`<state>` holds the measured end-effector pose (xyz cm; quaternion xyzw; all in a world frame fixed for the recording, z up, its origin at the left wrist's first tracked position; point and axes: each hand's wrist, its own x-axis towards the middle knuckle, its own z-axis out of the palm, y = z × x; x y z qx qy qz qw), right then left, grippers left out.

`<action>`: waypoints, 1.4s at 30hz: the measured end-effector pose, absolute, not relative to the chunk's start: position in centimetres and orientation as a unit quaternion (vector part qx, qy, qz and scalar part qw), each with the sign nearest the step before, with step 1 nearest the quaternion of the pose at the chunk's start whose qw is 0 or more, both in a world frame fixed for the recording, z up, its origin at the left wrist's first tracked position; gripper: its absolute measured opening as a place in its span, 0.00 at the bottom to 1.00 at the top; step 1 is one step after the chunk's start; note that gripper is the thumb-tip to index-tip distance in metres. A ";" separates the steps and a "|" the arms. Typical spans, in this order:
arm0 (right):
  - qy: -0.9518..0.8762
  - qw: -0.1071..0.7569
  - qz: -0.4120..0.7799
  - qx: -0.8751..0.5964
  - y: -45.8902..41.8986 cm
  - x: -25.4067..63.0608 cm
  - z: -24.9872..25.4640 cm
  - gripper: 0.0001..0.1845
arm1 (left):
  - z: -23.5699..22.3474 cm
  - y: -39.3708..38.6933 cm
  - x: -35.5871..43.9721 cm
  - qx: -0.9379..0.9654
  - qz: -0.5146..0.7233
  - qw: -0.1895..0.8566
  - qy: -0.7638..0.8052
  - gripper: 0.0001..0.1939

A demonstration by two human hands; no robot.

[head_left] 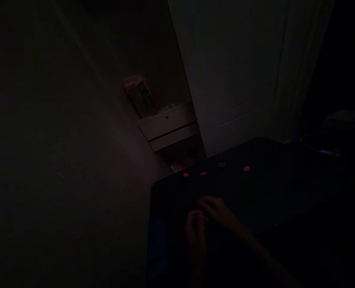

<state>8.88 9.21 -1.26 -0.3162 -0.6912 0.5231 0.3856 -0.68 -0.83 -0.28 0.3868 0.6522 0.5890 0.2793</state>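
The picture is very dark. My left hand (196, 230) is closed over the dark table (177, 196), its fingers curled toward the thumb. Just beyond and to the right of it, my right hand (217, 209) is also closed, with bent fingers pressed together and pointing left. The hands are close to each other, and whatever may be between their fingers is too dark to make out. Farther back on the table lie a small orange-red ring-like piece (185, 175), a short orange-red piece (203, 174), a dark purplish block (222, 165) and a rounded orange piece (247, 169).
A pale wall (90, 180) rises on the left. Behind the table stand a light drawer unit (171, 127) with a box-like packet (139, 96) on top, and a white panel (234, 72). A thin cable (311, 149) curves at the right. A blue patch (157, 248) shows at the table's left edge.
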 end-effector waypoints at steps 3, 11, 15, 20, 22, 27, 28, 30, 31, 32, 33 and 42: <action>-0.691 0.383 0.524 -0.318 9.2 8.9 -1.3 0.19 | -0.4 -0.8 -0.7 0.386 0.587 0.279 0.655 0.26; -0.693 0.383 0.520 -0.319 9.1 8.9 -1.1 0.19 | -0.3 -1.0 -0.7 0.394 0.579 0.283 0.655 0.23; -0.693 0.386 0.520 -0.318 9.1 9.0 -1.2 0.18 | -0.2 -0.9 -0.6 0.397 0.582 0.275 0.654 0.25; -0.691 0.390 0.519 -0.318 9.1 8.8 -1.3 0.18 | -0.4 -0.9 -0.8 0.387 0.585 0.281 0.655 0.28; -0.691 0.389 0.520 -0.316 9.1 8.7 -1.3 0.18 | -0.4 -0.9 -0.8 0.388 0.587 0.278 0.654 0.28; -0.693 0.389 0.519 -0.315 9.1 8.8 -1.1 0.18 | -0.1 -0.8 -0.7 0.387 0.598 0.274 0.646 0.28; -0.694 0.388 0.518 -0.315 9.1 8.9 -1.1 0.17 | -0.1 -0.8 -0.7 0.385 0.599 0.275 0.646 0.27; -0.696 0.386 0.516 -0.315 9.1 8.9 -1.1 0.17 | 0.0 -0.8 -0.6 0.385 0.595 0.277 0.648 0.27; -0.697 0.385 0.515 -0.316 9.1 8.9 -1.1 0.17 | 0.1 -0.8 -0.6 0.385 0.594 0.277 0.650 0.27; -0.699 0.384 0.514 -0.316 9.1 8.9 -1.1 0.17 | 0.1 -0.8 -0.6 0.386 0.593 0.277 0.650 0.27; -0.699 0.384 0.513 -0.317 9.1 9.0 -1.1 0.17 | 0.1 -0.9 -0.6 0.386 0.592 0.277 0.652 0.27; -0.698 0.385 0.514 -0.316 9.1 8.9 -1.3 0.17 | -0.2 -0.8 -0.6 0.387 0.592 0.275 0.651 0.26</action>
